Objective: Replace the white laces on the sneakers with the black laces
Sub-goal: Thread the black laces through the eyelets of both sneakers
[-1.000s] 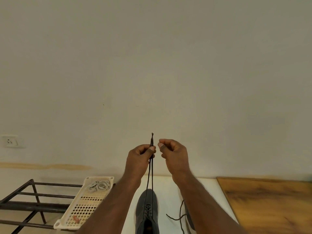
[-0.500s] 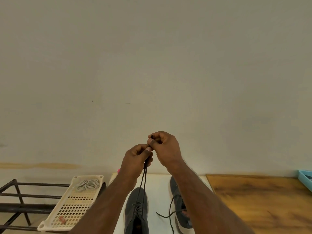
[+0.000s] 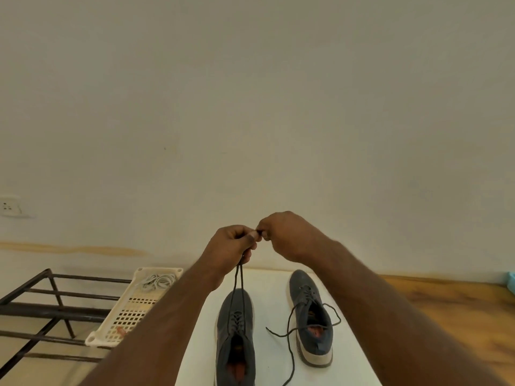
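Observation:
Two dark grey sneakers stand on a white surface (image 3: 276, 344), toes away from me. The left sneaker (image 3: 235, 338) carries a black lace (image 3: 239, 282) whose two strands rise taut from its eyelets into my left hand (image 3: 232, 247), which is raised above the toe and closed on them. My right hand (image 3: 284, 235) touches it from the right, fingertips pinched at the lace ends. The right sneaker (image 3: 312, 316) is threaded with black lace; its loose ends (image 3: 289, 346) trail on the surface. White laces (image 3: 158, 281) lie coiled in a cream perforated tray (image 3: 131, 313).
The tray rests on a dark metal rack (image 3: 47, 305) at the left. A wooden tabletop (image 3: 457, 316) lies to the right, with a light blue container's corner (image 3: 511, 282) at the frame edge. A plain wall with a socket (image 3: 9, 206) stands behind.
My hands have come together at the lace ends and lowered slightly. The view has tilted down, so both sneakers show more fully.

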